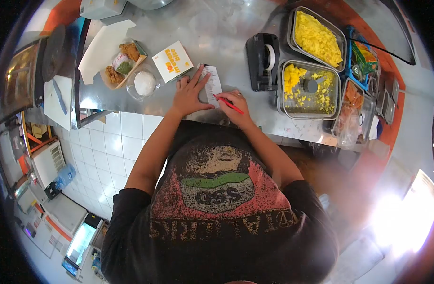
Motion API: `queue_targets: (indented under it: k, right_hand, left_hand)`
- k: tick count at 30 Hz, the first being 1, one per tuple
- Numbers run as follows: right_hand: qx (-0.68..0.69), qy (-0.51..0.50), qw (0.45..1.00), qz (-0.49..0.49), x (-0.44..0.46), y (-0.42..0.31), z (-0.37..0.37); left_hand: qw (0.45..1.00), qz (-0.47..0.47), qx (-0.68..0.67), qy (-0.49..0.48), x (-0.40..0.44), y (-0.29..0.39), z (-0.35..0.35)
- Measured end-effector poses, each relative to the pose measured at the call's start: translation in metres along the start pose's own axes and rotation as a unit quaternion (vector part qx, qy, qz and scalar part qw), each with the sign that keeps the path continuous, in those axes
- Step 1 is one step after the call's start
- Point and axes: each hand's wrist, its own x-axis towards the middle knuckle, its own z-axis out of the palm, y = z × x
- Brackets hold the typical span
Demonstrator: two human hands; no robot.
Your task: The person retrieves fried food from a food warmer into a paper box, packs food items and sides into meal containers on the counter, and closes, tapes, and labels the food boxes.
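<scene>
A narrow printed paper slip (211, 81), like a receipt, lies flat on the steel counter (203, 31). My left hand (191, 94) rests with spread fingers along the slip's left edge, pressing on it. In my right hand (237, 102) is a red pen (235, 107), its tip touching the slip's right side. Beyond my left fingers sits a closed white box with yellow and orange lettering (172, 61). Left of it are a clear-wrapped white mound, perhaps rice (145, 83), and an open food box (96, 54) holding fried pieces (129, 49) and small wrapped items.
A black tape dispenser (258, 61) stands to the right. Past it are metal trays of yellow shredded food (318, 38) (295, 78) and a container of orange pieces (353, 97). At left, a knife (60, 96) lies on a white board (51, 111).
</scene>
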Motion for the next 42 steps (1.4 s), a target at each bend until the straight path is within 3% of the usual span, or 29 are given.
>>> queue_targets:
  k: [5,11,17,19,26,32,34,35,37,39,41,42]
  right_hand:
    - [-0.041,-0.026,0.999,-0.012,0.002,0.005,0.003]
    - [0.001,0.039,0.999,0.017,0.003,-0.002,0.003]
    - [-0.009,-0.028,1.000,0.010,-0.002,0.002,-0.002]
    - [-0.022,0.018,0.998,0.054,-0.004,0.002,0.000]
    - [-0.019,0.049,0.998,0.026,-0.006,0.001,0.000]
    - [0.018,0.015,0.995,0.100,-0.009,-0.001,-0.003]
    - [0.218,0.066,0.952,0.205,0.009,-0.005,0.001]
    - [0.226,0.053,0.953,0.194,0.025,-0.008,0.002]
    - [0.207,0.055,0.976,0.034,0.077,-0.041,-0.006]
    - [0.132,0.070,0.987,-0.062,0.138,-0.073,-0.005]
    - [0.177,0.014,0.983,0.039,0.192,-0.103,-0.006]
    - [0.174,0.009,0.984,0.031,0.216,-0.118,-0.001]
  left_hand:
    - [0.999,-0.013,-0.009,-0.028,0.001,0.002,-0.003]
    - [0.999,-0.020,-0.010,-0.046,0.002,0.002,-0.006]
    - [0.999,-0.019,-0.005,-0.043,0.001,0.001,-0.002]
    - [0.999,-0.017,0.002,-0.039,0.001,0.000,-0.002]
    - [0.998,-0.025,-0.016,-0.049,0.002,0.002,-0.006]
    - [0.998,-0.020,-0.015,-0.059,0.002,0.001,-0.001]
    - [0.999,-0.026,0.006,-0.048,0.002,-0.005,-0.003]
    - [0.997,-0.030,0.006,-0.076,0.002,-0.001,-0.004]
    - [0.994,-0.045,0.017,-0.095,0.001,-0.002,-0.010]
    - [0.996,-0.018,0.014,-0.087,-0.001,-0.001,-0.013]
    - [0.995,-0.028,-0.002,-0.096,0.000,-0.002,-0.018]
    - [0.992,-0.033,-0.024,-0.116,-0.001,-0.002,-0.020]
